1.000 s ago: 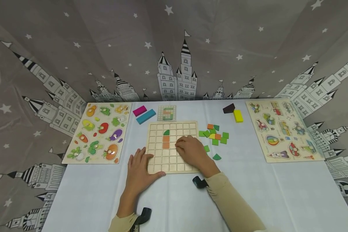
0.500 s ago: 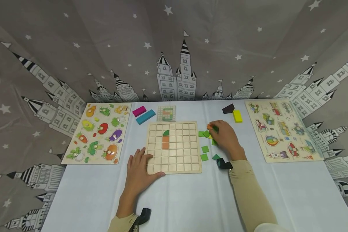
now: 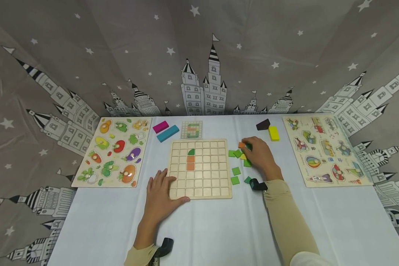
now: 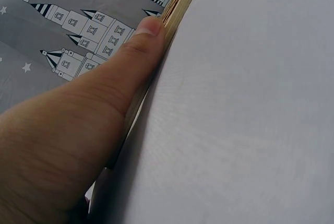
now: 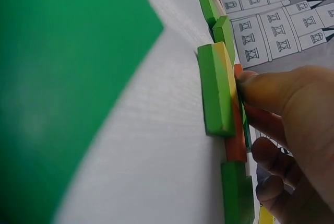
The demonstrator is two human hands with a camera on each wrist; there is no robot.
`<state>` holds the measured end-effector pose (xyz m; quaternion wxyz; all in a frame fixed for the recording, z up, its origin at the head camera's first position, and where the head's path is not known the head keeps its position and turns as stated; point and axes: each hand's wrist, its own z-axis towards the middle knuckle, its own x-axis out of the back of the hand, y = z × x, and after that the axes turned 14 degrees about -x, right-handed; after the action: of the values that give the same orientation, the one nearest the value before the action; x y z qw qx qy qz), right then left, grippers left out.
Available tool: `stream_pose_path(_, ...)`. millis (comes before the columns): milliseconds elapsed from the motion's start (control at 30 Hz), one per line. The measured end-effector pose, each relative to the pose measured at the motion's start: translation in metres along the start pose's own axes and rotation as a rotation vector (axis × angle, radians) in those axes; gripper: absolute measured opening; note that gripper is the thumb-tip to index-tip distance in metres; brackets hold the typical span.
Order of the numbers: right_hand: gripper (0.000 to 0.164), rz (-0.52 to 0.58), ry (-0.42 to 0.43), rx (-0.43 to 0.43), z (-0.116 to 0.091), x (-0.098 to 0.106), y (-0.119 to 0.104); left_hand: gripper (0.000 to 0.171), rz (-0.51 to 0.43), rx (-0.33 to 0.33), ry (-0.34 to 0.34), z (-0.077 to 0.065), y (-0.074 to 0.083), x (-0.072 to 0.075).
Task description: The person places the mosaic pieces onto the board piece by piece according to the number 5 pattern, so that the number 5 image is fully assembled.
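Observation:
A square wooden grid board (image 3: 203,183) lies flat mid-table; a green quarter-round tile (image 3: 191,152) and two orange square tiles (image 3: 190,163) sit in one column. My left hand (image 3: 162,194) rests at the board's lower left corner, fingers spread along the left side, thumb (image 4: 148,28) against the near edge. Right of the board, my right hand (image 3: 259,155) reaches over loose tiles, thumb and forefinger pinching an orange tile (image 3: 241,145). Loose green tiles (image 3: 235,180), a yellow piece (image 3: 243,156) and a near green quarter-round (image 5: 68,67) surround it; the hand covers some.
Behind the board lies a small pattern card (image 3: 191,129). Pink (image 3: 160,127) and blue (image 3: 167,133) blocks stand left of it, dark (image 3: 263,125) and yellow (image 3: 273,133) ones right. A vegetable puzzle (image 3: 111,153) and a toy puzzle (image 3: 326,149) flank the table.
My right hand has moved from above the board rightward to the loose tiles, its fingers now at an orange one. The left hand stays on the board's corner.

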<state>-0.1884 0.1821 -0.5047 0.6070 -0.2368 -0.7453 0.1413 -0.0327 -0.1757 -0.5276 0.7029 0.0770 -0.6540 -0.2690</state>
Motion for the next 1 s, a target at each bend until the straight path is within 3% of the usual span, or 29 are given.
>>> stream_pose_path(367,0.038,0.004,0.017,0.028,0.002,0.000,0.000,0.090,-0.010,-0.001,-0.004,0.000,0.001,0.000)
stream_pose_path(633,0.034,0.053,0.033,0.059,-0.007,-0.002,-0.013,0.090,-0.018,-0.003,0.004,0.000,0.001,0.001)
stream_pose_path(833,0.031,0.089,0.008,0.140,-0.023,-0.013,-0.030,0.090,-0.011,-0.014,0.010,0.000,-0.001,-0.001)
stream_pose_path(1000,0.027,0.090,-0.038,0.263,-0.038,-0.028,-0.052,0.090,-0.007,-0.020,0.018,0.000,-0.002,-0.001)
